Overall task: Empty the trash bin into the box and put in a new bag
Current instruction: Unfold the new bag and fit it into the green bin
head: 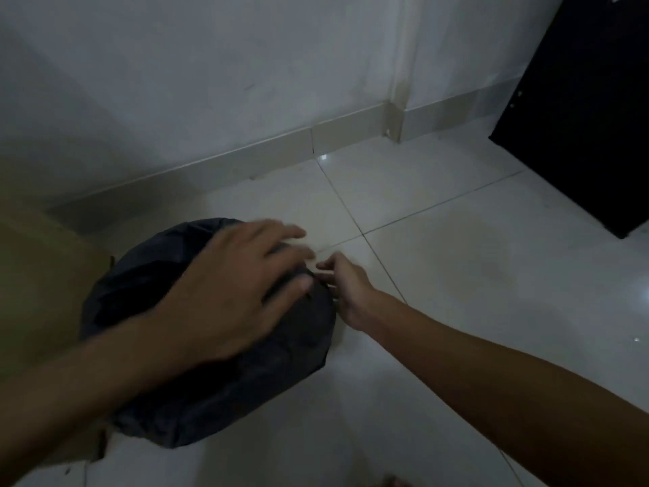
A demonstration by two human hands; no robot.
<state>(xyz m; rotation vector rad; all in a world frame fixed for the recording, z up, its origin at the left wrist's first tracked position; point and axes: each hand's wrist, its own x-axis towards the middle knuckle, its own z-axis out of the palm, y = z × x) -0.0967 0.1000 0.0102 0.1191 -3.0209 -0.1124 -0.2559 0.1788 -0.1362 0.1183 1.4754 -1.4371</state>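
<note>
A round trash bin stands on the tiled floor, wrapped over its top and sides in a black plastic bag. My left hand lies flat on top of the bag, fingers spread and blurred by motion. At the bin's right rim, my right hand pinches the edge of the black bag between thumb and fingers. The bin itself is hidden under the plastic. A brown cardboard box stands right beside the bin on the left, touching it.
White floor tiles spread to the right and front of the bin. A white wall with a skirting board runs behind. A black cabinet panel stands at the far right.
</note>
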